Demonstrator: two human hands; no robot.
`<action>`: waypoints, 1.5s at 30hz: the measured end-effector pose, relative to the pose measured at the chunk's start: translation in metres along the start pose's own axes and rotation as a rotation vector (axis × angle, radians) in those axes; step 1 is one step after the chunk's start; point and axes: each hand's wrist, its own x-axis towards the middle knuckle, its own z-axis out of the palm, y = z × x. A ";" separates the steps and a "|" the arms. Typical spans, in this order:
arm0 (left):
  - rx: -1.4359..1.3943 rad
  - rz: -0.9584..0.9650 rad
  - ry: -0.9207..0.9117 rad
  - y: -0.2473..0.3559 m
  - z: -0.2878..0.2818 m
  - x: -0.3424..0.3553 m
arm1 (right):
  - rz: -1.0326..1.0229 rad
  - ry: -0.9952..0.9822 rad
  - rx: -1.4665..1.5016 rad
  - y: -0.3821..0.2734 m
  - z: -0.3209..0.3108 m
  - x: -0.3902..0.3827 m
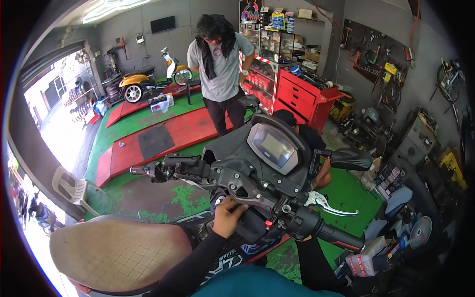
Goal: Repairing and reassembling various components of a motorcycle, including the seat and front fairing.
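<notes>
A motorbike with a bare black handlebar (247, 185) stands right in front of me. Just below the bar's centre, my left hand (227, 218) curls at the edge of a dark panel (254, 225); its fingertips and whatever they hold are hidden. Under the right switch housing (304, 222) only a sliver of my right hand (305, 239) shows, its fingers out of sight. A black grip (341, 236) and a white brake lever (330, 204) extend to the right. Above the bar tilts the instrument display (273, 147). The tan quilted seat (123, 252) lies to the left.
One person (217, 69) stands beyond the bike, looking down; another (309, 141) crouches behind its front. Red lift ramps (190, 129) cross the green floor. A red tool cabinet (300, 94), a yellow scooter (143, 79), a white chair (74, 185) and cluttered parts (391, 180) surround the bike.
</notes>
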 end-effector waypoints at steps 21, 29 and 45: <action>0.177 0.240 0.035 0.032 -0.035 -0.035 | 0.507 0.244 0.744 -0.039 -0.029 -0.047; 0.032 0.896 -0.336 0.159 -0.015 -0.058 | 0.538 0.589 0.642 -0.056 -0.127 -0.125; 0.583 0.821 -0.297 0.222 0.148 -0.067 | 0.413 0.507 0.715 0.016 -0.178 -0.110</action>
